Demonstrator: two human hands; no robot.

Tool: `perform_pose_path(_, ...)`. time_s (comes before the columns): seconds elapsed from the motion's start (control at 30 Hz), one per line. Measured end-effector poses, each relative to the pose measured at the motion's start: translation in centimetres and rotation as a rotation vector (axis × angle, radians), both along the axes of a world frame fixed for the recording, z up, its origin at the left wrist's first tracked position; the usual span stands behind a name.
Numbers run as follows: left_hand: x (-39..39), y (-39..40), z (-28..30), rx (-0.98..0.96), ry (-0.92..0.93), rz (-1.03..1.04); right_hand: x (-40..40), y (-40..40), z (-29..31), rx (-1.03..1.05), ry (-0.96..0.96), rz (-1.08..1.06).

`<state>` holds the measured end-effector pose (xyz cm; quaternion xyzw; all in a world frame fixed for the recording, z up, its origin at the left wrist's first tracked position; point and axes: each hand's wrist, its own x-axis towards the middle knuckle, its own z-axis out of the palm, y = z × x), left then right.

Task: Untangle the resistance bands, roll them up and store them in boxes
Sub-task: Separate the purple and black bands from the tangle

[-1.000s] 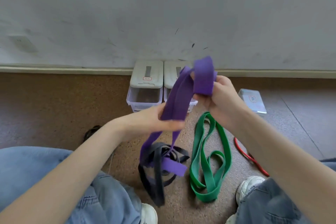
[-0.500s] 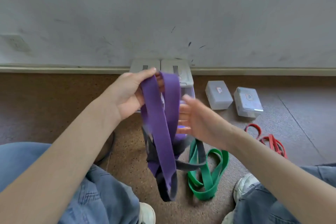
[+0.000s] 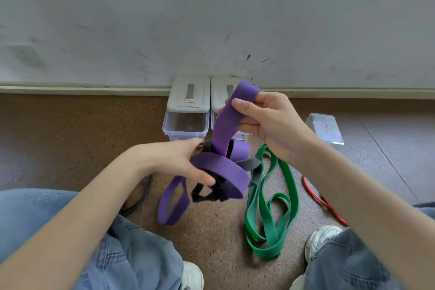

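A wide flat purple rubber resistance band (image 3: 223, 125) is pinched at its top loop by the right hand (image 3: 266, 122), in front of two lidded clear plastic boxes (image 3: 188, 110). Lower loops, knotted with a dark grey band (image 3: 211, 193), are gripped by the left hand (image 3: 174, 160). The right box is largely hidden. Right of the tangle, a green band (image 3: 270, 209) lies on the floor; a red band (image 3: 322, 202) is mostly covered by the right forearm.

The right hand (image 3: 266, 122) and purple band (image 3: 223, 129) hide most of the second lidded box (image 3: 220, 92), while the right forearm covers part of the red band (image 3: 329, 207).
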<state>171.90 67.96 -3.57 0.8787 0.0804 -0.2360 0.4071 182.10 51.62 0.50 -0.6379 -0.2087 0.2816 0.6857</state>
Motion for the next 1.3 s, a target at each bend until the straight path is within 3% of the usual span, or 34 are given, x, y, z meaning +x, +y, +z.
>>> perform_pose_path(0.07,0.3,-1.5,-0.2,-0.312,-0.114,0.075,-0.1,0.0,0.3,0.034,0.042,-0.007)
perform_pose_path(0.2,1.6,-2.5,-0.9,-0.564,-0.208,0.476,0.6,-0.4,0.7,0.122,0.143,-0.042)
perform_pose_path(0.3,1.6,-2.3,-1.5,-0.355,-0.230,0.400,1.1,-0.6,0.7,0.150,0.149,-0.044)
perform_pose_path(0.37,1.1,-2.2,-2.0,-0.227,-0.100,0.141,1.5,-0.9,0.8,0.161,0.136,-0.050)
perform_pose_path(0.43,0.6,-1.7,-2.6,0.150,0.052,-0.090,2.1,-1.3,0.8,0.175,0.123,-0.063)
perform_pose_path(0.47,0.4,-1.5,-2.6,0.290,0.079,-0.097,2.3,-1.5,0.8,0.179,0.125,-0.066)
perform_pose_path(0.5,0.4,-1.3,-2.5,0.263,0.053,-0.054,2.4,-1.5,0.7,0.185,0.140,-0.054)
perform_pose_path(0.57,0.7,-1.5,-2.1,-0.105,-0.104,0.047,2.0,-1.3,0.5,0.209,0.176,-0.004)
perform_pose_path(0.63,1.1,-2.2,-1.8,-0.293,-0.178,0.114,1.8,-1.0,0.2,0.250,0.208,0.020)
perform_pose_path(0.73,1.2,-2.9,-1.6,-0.361,-0.235,0.209,2.6,-1.3,0.5,0.320,0.266,-0.031)
perform_pose_path(0.8,1.1,-2.6,-0.6,-0.377,-0.291,0.295,3.4,-1.9,0.5,0.262,0.273,-0.069)
perform_pose_path(0.9,1.4,-1.6,1.2,-0.384,-0.466,0.462,3.3,-2.9,-0.4,-0.170,0.056,0.163)
perform_pose_path(1.0,1.8,-1.6,2.6,-0.453,-0.577,0.659,1.5,-2.8,-1.3,-0.322,-0.096,0.452)
perform_pose_path(1.13,1.8,-1.5,3.1,-0.257,-0.616,0.589,0.7,-2.0,-1.3,-0.456,-0.465,0.333)
perform_pose_path(1.3,1.0,1.0,3.3,-0.107,-0.476,0.403,1.8,-2.4,0.3,-0.483,-0.537,0.344)
